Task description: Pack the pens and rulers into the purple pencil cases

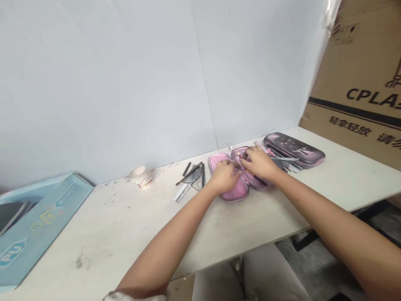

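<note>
My left hand [224,176] and right hand [255,163] reach into the open pink case [233,195], laid flat for access; the fingers [244,158] seem clenched, though I can't be sure.

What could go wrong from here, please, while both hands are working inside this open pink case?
The pink zip case lies open with the left hand and right hand inside it, so a careless pull could spill the small items it holds. The flat metal strip and other loose tools lie close to the left hand, and a sideways move might knock them. The loose items around the dark zip case could also get pushed out of place by the right hand.
</note>
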`<state>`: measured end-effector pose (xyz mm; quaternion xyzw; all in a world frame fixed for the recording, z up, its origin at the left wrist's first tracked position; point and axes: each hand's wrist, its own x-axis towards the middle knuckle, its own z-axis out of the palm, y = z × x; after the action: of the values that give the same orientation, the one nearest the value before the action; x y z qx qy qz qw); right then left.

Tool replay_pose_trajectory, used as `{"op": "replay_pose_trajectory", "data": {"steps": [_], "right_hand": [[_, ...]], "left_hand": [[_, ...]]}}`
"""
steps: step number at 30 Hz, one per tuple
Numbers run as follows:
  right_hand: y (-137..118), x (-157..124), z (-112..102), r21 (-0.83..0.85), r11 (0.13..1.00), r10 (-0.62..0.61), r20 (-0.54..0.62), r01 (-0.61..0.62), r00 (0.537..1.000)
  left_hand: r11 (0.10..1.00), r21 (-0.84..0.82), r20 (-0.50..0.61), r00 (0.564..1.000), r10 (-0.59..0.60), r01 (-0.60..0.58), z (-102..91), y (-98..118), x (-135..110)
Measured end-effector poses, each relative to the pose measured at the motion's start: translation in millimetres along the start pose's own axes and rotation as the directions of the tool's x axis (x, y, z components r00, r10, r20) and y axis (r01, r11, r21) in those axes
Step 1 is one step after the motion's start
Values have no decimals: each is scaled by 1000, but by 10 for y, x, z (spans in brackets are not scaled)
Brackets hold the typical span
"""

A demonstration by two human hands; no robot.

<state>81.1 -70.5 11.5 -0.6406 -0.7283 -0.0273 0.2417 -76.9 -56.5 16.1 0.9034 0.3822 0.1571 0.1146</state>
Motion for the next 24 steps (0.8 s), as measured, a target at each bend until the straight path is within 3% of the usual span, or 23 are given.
{"op": "replay_pose_trajectory", "data": {"steps": [3, 6, 13, 16, 20, 24], "right_hand": [[291, -124, -1, -187, 982, 49, 100, -30, 994], [436, -202, 21, -252, 968, 46, 150, -7, 988], [354, -157, 46, -242, 964, -80, 132, 110, 988], [169, -79, 97, -219, 960, -143, 143, 173, 979], [-161, 52, 226, -189, 956, -190, 181, 224, 965], [-539, 180, 409, -161, 949, -232, 225, 271, 946]], "left_hand": [[993, 113, 83, 996, 14, -23, 254, 135, 112], [984, 179, 106, 994, 3, -22, 401, 213, 174], [983, 179, 49, 998, -36, 27, 309, 153, 90], [982, 171, 20, 996, -91, 87, 180, -19, -38], [963, 182, -56, 980, -190, 197, 21, -416, -266], [897, 220, -188, 919, -347, 384, -98, -916, -575]]}}
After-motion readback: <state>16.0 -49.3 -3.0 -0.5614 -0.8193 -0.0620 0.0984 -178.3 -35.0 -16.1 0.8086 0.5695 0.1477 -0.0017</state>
